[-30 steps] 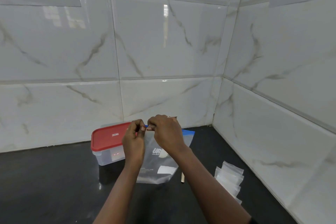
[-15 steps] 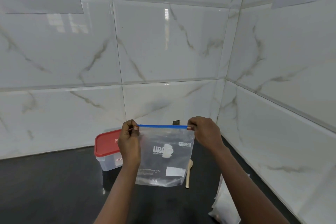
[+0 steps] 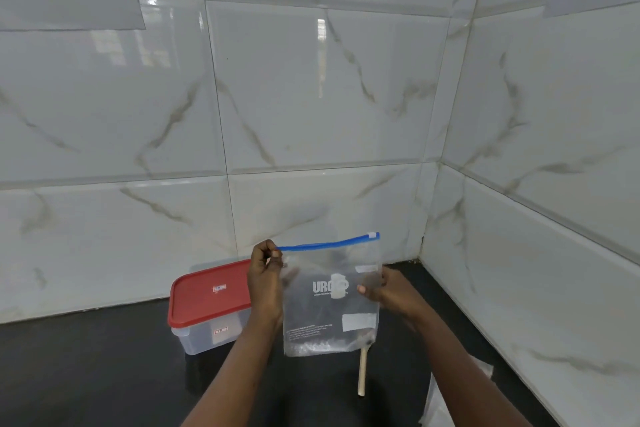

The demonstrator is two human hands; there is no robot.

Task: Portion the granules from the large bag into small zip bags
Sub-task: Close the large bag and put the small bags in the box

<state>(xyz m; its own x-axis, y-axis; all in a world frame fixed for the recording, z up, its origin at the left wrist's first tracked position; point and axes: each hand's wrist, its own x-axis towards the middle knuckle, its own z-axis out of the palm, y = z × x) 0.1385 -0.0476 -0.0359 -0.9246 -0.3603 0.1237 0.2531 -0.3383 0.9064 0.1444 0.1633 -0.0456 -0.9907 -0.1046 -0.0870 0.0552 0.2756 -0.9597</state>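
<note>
Large bag (image 3: 329,308) hangs upright at lower centre of the frame, above the black counter (image 3: 86,374), its blue zip strip (image 3: 325,244) running along the top. Left hand (image 3: 265,274) pinches the upper left corner, probably to steady the mouth for opening. Right hand (image 3: 391,291) grips the right edge, thumb on the front. Red-lidded container (image 3: 211,291) sits behind at left. Wooden spoon (image 3: 362,374) lies below the bag. Small zip bags (image 3: 446,402) wait at lower right, beside the right forearm.
</note>
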